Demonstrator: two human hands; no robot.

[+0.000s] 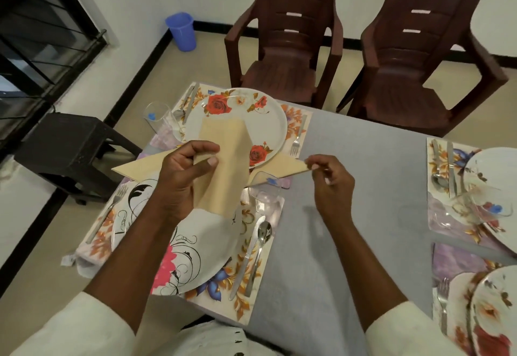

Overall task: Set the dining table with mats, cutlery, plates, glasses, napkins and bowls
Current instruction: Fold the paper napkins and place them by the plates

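Left hand (184, 171) grips the folded napkin (223, 165) above the table's left edge; right hand (330, 179) apparently pinches its right tip.

Domestic dining room. Evidence: bench (349, 187) in grey cloth laid with floral mats (251, 285), patterned plates (237, 120), cutlery, glasses; two brown plastic chairs (282, 48) at far side; tiled floor; blue bin (181, 31) by white wall; dark stool (70, 148).

Beige napkin (223, 159), red-rose plate (237, 115), floral mats (246, 285), grey table (363, 187), maroon chairs (285, 56)
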